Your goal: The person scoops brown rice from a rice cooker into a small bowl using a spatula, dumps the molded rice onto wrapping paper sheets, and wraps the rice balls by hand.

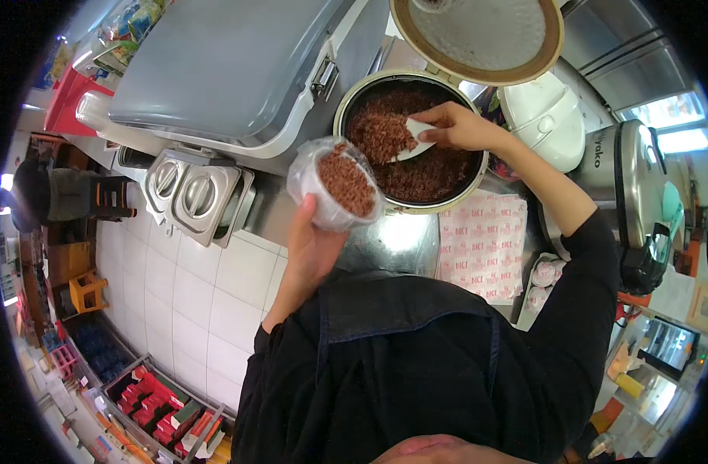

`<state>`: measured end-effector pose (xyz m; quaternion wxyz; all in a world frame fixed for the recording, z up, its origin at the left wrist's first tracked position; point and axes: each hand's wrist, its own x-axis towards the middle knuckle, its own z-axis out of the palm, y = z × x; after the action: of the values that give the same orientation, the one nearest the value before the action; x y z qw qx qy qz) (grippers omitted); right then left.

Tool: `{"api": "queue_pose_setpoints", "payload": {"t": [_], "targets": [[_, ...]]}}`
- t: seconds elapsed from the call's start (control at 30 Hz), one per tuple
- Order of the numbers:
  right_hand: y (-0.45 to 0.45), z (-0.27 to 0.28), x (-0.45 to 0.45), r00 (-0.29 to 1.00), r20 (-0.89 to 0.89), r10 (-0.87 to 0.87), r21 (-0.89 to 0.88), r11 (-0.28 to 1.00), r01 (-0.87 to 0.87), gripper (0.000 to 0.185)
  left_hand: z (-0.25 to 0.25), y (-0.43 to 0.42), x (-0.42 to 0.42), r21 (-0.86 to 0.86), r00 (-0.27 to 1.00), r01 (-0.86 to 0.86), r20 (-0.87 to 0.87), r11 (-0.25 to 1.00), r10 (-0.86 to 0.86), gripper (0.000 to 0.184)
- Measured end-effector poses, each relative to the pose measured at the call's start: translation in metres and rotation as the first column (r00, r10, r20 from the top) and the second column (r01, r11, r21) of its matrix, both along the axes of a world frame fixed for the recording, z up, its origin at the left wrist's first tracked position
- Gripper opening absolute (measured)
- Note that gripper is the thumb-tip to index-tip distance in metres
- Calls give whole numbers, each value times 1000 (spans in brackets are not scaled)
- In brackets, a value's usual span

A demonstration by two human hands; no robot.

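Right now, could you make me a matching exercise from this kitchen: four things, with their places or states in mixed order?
1. White scoop
2. Rice-filled plastic bag
3. Pot lid
4. Pink-printed paper

A. Flat on the counter
B. Raised open, underside showing
C. In the left hand
D. In the right hand

Pairs: 1-D, 2-C, 3-B, 4-A

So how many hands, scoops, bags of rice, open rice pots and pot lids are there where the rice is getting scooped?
Hands: 2 (left hand, right hand)
White scoop: 1
Bag of rice: 1
Open rice pot: 1
Round pot lid: 1
Total: 6
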<state>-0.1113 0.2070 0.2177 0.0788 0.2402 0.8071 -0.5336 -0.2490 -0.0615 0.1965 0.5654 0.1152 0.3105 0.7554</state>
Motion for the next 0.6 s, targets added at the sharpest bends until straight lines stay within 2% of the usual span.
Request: {"api": "queue_pose_setpoints", "payload": {"t": [0.1, 0.17, 0.2, 0.23, 0.27, 0.3, 0.37, 0.4, 0.43, 0.5, 0.53, 0.57, 0.6], "targets": [[11, 20, 10, 996, -93, -15, 52, 998, 20, 41, 5, 30, 6, 38, 998, -37, -50, 999, 39, 58], [16, 28, 17, 985, -169, -37, 224, 972, 75, 43, 5, 52, 8, 36, 999, -24, -35, 999, 25, 58], [9, 33, 19, 954, -292, 61, 520, 848, 105, 40, 5, 64, 11, 42, 1000, -6, -29, 999, 7, 58], [-8, 47, 16, 954, -294, 52, 528, 841, 117, 40, 7, 75, 14, 49, 1000, 15, -23, 999, -14, 58], [-34, 68, 11, 998, -63, -7, 717, 696, 50, 39, 9, 83, 18, 51, 999, 38, -32, 998, -37, 58], [-56, 80, 9, 980, 156, -122, 846, 528, -69, 38, 10, 91, 22, 59, 998, 57, -34, 997, -55, 58], [-81, 70, 13, 978, 195, -80, 867, 481, -134, 36, 11, 104, 32, 61, 996, 85, 28, 994, -87, 58], [-90, 67, 15, 976, 203, -80, 868, 476, -141, 59, 13, 108, 36, -23, 997, 59, 46, 998, -58, 58], [-96, 65, 20, 975, 202, -91, 870, 474, -136, 59, 12, 110, 37, -20, 997, 69, 44, 997, -68, 58], [-104, 65, 28, 986, 162, 26, 884, 440, -157, 61, 11, 113, 36, 53, 988, 110, 105, 993, -115, 52], [-109, 69, 28, 974, 228, 12, 875, 437, -210, 62, 16, 113, 40, 33, 992, 78, 98, 996, -81, 54], [-113, 67, 29, 974, 226, 11, 875, 437, -208, 62, 19, 113, 42, 33, 992, 79, 96, 996, -81, 54], [-118, 63, 30, 986, 166, -20, 917, 371, -147, 62, 21, 114, 43, 9, 989, 59, 138, 998, -59, 56]]}}
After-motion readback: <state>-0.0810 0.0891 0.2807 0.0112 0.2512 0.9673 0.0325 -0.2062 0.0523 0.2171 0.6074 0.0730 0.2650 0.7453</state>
